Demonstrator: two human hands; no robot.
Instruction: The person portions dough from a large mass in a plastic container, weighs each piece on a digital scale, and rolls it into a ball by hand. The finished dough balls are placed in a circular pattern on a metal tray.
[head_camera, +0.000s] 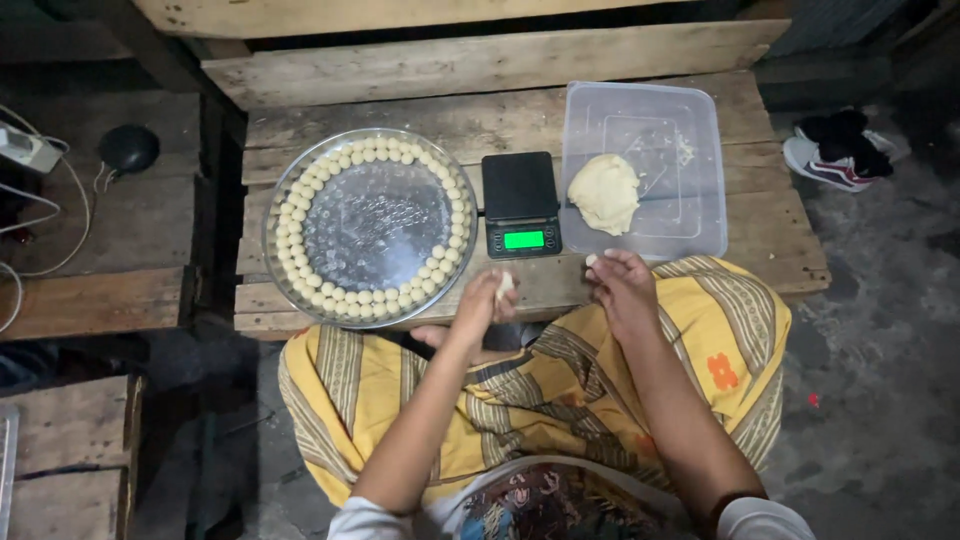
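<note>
Plenty I can't make out from up here.
My left hand (487, 303) hides most of a pale bit, perhaps dough (506, 284). The scale (521, 204) shows a green display too small to read. A grey box (22, 148) is cut off at the left edge, shoes (838, 152) lost in shadow.

White short sleeves, a yellow striped wrap with an orange flower, possibly a patterned shirt.

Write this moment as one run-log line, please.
left hand: holds small dough piece | right hand: pinches dough bit | round tray: ringed with dough balls | scale: bare
</note>
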